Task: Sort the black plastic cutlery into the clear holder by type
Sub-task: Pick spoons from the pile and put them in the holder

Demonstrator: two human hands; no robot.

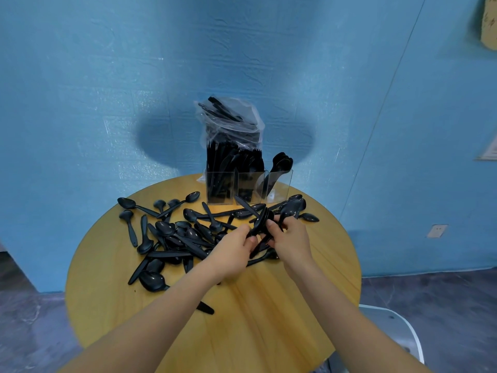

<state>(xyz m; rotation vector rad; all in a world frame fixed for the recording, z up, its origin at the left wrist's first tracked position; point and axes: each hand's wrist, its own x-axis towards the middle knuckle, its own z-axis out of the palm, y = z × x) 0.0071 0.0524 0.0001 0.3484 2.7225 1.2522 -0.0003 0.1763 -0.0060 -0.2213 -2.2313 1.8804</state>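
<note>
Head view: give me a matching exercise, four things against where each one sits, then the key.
Things:
1. clear holder
2. plastic bag of cutlery
3. loose spoons
4. bunch of cutlery

Places:
A. scattered on the round table
B. gripped between the left hand and right hand
C. at the table's far edge
D. on top of the holder

Pairs: 1-C, 2-D, 3-A, 4-B

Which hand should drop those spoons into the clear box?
Probably the right hand. It grips the bunch of spoons and sits nearer the clear holder, whose right compartment already has spoons. The left hand is lower, only touching the handles.
</note>
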